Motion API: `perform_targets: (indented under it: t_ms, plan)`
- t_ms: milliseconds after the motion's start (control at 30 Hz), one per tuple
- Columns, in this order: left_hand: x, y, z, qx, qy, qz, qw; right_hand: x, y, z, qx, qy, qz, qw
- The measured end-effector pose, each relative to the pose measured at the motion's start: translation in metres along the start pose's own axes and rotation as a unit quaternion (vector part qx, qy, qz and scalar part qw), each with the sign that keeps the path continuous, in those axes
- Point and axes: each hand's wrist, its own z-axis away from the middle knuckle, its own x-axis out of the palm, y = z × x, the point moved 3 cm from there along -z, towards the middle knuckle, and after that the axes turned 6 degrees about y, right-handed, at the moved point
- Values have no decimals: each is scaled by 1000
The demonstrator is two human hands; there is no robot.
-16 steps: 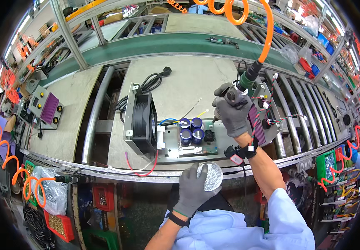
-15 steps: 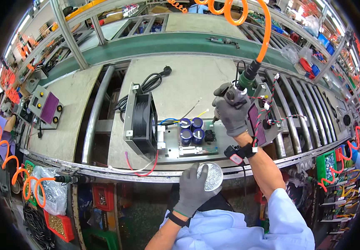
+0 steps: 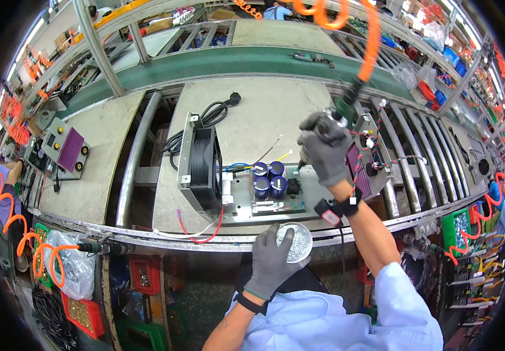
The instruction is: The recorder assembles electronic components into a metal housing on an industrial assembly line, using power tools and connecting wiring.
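My right hand, in a grey glove, is closed round a green and black air screwdriver. Its tip points down near the far right corner of a circuit board bearing several dark blue capacitors; whether it touches a screw I cannot tell. The board lies on a flat metal plate, with a black fan in a metal bracket upright at its left end. Below the table edge, my gloved left hand grips a round dish of small, shiny metal parts.
Right of the plate stands a metal panel with a purple face and loose twisted wires. A coiled black power cord lies behind the fan. Metal rollers flank the work board. An orange hose hangs from above. Red parts bins sit lower left.
My right hand and the screwdriver have shifted slightly, and the hose above has swung. The fan and its plate sit a little differently. My left hand stays nearly still with the dish.
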Motion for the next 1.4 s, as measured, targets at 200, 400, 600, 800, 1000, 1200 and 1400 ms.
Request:
perform_targets:
  t_ms: [200,400,600,800,1000,1200,1400]
  plan:
    - [6,-4,4,8,3,-2,1000,-21,-25,88,106,-97,-186,972]
    - [3,-3,2,12,34,24,999,-24,-6,123,110,-118,-123,979]
    - [3,-4,-1,10,25,25,999,-35,1,129,97,-84,-126,984]
    - [5,-4,0,12,46,26,999,-34,4,129,101,-89,-119,984]
    - [4,-4,-1,17,56,23,998,-31,13,129,102,-91,-129,982]
    - [2,-1,-3,-9,49,13,999,-24,-6,116,132,-103,-104,980]
    - [0,-3,-3,-27,-11,24,999,19,-41,72,92,-52,-198,974]
